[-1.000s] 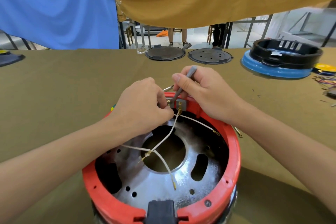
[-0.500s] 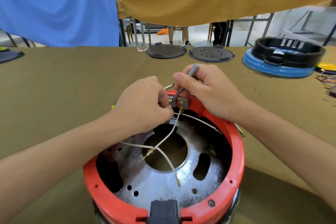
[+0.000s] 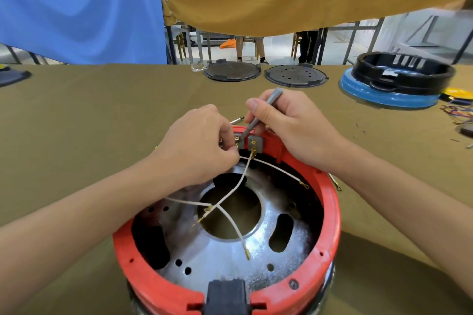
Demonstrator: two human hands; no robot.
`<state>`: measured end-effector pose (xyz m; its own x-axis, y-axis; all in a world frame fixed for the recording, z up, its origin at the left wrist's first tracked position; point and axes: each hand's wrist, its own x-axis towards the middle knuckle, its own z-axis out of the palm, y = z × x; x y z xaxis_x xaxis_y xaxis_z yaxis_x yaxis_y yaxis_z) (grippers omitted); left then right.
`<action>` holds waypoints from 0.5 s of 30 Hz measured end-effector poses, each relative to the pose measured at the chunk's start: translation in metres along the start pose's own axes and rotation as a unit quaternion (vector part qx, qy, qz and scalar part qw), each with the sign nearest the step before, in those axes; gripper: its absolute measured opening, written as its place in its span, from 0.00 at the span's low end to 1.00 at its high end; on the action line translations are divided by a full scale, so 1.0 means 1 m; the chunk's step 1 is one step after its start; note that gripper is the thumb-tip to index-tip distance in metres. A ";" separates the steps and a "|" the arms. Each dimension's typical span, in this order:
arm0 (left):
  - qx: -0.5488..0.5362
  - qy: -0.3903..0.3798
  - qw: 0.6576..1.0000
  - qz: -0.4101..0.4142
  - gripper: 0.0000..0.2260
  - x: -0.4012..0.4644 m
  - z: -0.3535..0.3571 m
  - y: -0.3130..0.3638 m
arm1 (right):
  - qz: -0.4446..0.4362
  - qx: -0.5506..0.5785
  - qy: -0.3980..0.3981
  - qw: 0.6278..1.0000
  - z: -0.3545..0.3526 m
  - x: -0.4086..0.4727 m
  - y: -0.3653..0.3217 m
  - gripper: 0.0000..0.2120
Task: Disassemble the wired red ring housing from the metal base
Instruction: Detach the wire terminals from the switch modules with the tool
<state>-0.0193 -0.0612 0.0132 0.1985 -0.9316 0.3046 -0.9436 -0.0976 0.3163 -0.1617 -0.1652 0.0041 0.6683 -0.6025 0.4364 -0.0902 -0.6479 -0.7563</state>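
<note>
A red ring housing [image 3: 330,233] sits on a shiny metal base [image 3: 225,256] at the near edge of the table. White wires [image 3: 240,181] with brass terminals cross the base's central hole. Small grey terminal blocks [image 3: 254,144] sit on the ring's far inner rim. My right hand [image 3: 289,125] grips a thin grey tool [image 3: 258,117] like a pen, its tip down at the terminal blocks. My left hand [image 3: 197,146] pinches something small at the left terminal; its fingers hide what it is. A black plug socket [image 3: 226,294] sits in the ring's near side.
Two dark round plates [image 3: 231,71] [image 3: 295,75] lie at the table's far edge. A black ring on a blue base [image 3: 394,79] stands at far right, with loose coloured wires [image 3: 458,110] beside it. A screwdriver tip [image 3: 236,119] shows behind my left hand. Blue and ochre cloths hang above.
Both hands stay at the terminal blocks; the grey tool's tip has shifted slightly left toward the left terminal. The view has drifted a little.
</note>
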 end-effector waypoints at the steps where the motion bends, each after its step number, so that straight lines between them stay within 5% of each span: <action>1: 0.000 0.000 1.000 0.002 0.06 0.000 0.000 -0.001 | -0.005 -0.010 0.000 1.000 0.000 0.000 -0.001 0.14; 15: -0.014 -0.003 1.000 0.004 0.06 -0.001 0.000 -0.004 | 0.018 0.022 -0.010 1.000 -0.001 0.004 0.000 0.16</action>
<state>-0.0160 -0.0601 0.0113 0.1890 -0.9344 0.3019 -0.9377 -0.0805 0.3380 -0.1598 -0.1678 0.0067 0.6799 -0.6148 0.3997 -0.0815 -0.6050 -0.7920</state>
